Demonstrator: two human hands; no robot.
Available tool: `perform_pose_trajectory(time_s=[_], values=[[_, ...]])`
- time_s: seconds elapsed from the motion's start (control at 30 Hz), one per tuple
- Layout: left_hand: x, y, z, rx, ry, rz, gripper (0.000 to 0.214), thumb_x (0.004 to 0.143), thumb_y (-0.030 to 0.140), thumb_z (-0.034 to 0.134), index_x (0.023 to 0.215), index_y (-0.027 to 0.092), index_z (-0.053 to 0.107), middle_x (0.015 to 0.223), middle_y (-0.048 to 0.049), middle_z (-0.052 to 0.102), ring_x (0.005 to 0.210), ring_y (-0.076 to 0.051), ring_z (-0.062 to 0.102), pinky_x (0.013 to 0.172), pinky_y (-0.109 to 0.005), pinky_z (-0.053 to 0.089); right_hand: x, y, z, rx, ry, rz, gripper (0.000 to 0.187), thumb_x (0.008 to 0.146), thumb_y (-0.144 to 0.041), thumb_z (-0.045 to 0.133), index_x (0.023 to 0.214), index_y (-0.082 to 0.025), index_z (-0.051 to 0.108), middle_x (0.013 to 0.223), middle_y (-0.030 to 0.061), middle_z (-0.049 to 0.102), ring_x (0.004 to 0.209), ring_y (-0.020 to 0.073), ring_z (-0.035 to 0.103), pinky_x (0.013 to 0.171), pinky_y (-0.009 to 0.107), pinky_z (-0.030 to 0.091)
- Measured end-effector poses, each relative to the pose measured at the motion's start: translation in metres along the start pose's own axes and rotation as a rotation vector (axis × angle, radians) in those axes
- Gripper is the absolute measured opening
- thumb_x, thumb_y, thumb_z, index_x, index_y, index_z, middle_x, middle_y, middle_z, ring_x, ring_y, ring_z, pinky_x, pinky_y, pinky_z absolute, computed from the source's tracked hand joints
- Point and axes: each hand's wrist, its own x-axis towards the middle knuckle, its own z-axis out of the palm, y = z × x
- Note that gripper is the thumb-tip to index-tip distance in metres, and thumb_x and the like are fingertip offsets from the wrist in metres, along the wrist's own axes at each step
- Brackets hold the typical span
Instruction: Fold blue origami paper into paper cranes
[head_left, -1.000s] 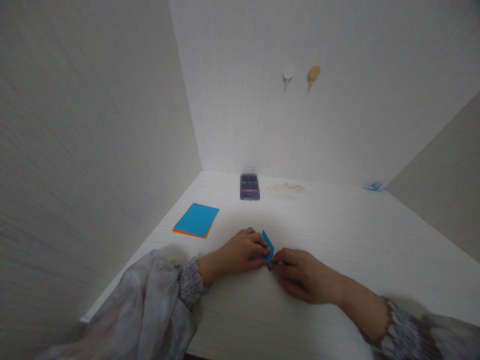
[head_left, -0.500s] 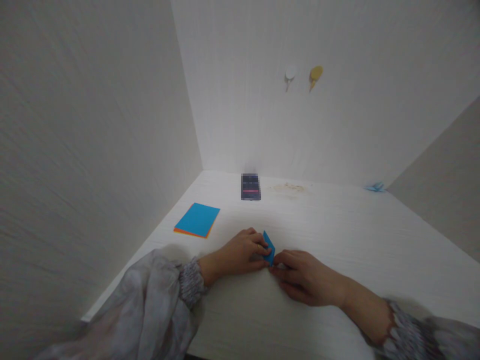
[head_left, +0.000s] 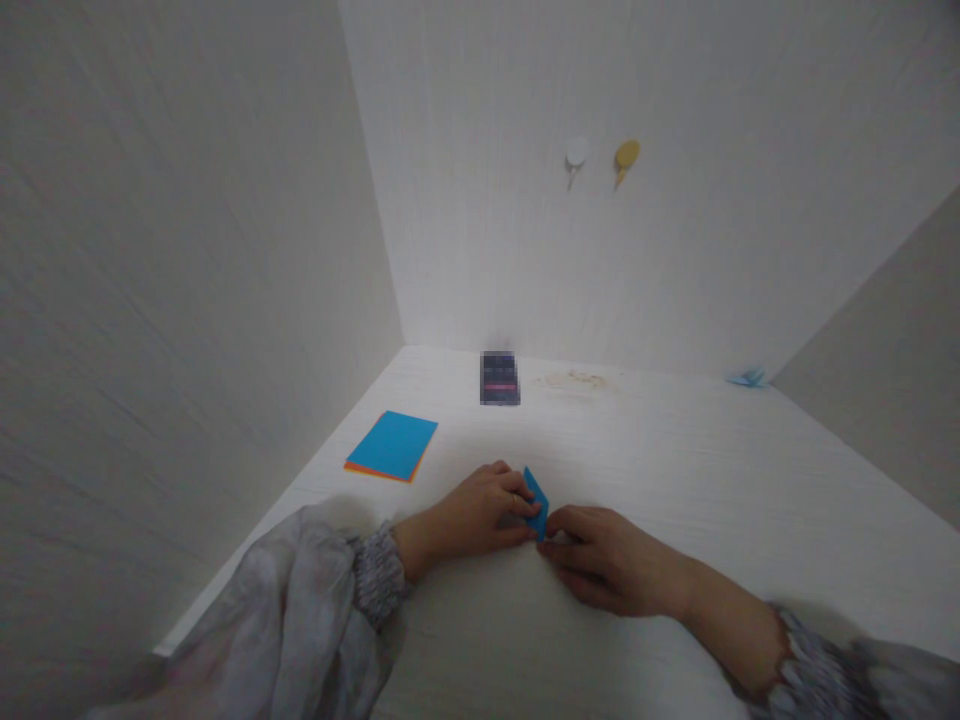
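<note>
A small folded piece of blue origami paper [head_left: 537, 498] lies on the white table, partly covered by fingers. My left hand [head_left: 501, 508] rests over its left side with the fingers closed on it, a ring showing on one finger. From the right, my right hand [head_left: 604, 560] pinches the paper's lower right corner between thumb and fingertips. Both hands meet at this near corner, so its exact fold is hidden.
A stack of square paper [head_left: 394, 445], blue on top with orange edges below, lies at the left. Near the back wall sits a dark blurred object [head_left: 499, 378]. A light-blue folded paper [head_left: 748, 378] is in the far right corner. White [head_left: 576, 155] and yellow hooks [head_left: 626, 156] hang on the wall.
The view has shifted slightly, so everything sits a little lower and further left. Both hands keep their hold on the folded blue paper, with hardly any movement.
</note>
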Motion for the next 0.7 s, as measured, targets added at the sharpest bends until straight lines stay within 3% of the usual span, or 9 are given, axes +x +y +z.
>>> perform_pose_trajectory(time_s=[0.47,0.6,0.7], values=[[0.000,0.002,-0.003,0.002,-0.009,0.000,0.027,0.079,0.038,0.052,0.100,0.023,0.061,0.097,-0.0042,0.059,0.090,-0.018,0.049,0.083,-0.032,0.036,0.001,-0.003,-0.002,0.026,-0.031,0.078,0.026,0.080,-0.021,0.043,0.101,-0.017,0.058,0.096,0.0102,0.050,0.073,0.0148,0.048,0.067,0.028,0.041],[-0.001,0.000,-0.002,0.014,-0.003,-0.001,0.029,0.079,0.038,0.053,0.101,0.022,0.060,0.097,-0.0042,0.058,0.090,-0.018,0.049,0.083,-0.032,0.036,-0.001,-0.008,-0.002,-0.024,-0.009,0.096,0.029,0.081,-0.022,0.044,0.107,-0.018,0.056,0.112,0.0121,0.046,0.085,0.0184,0.049,0.075,0.033,0.041],[-0.002,0.000,-0.001,0.034,-0.003,-0.012,0.027,0.079,0.040,0.051,0.097,0.023,0.061,0.108,-0.0053,0.054,0.095,-0.019,0.048,0.085,-0.032,0.036,-0.002,-0.011,0.001,-0.050,0.021,0.089,0.029,0.081,-0.019,0.043,0.108,-0.017,0.054,0.110,0.0119,0.049,0.094,0.0216,0.047,0.081,0.037,0.039]])
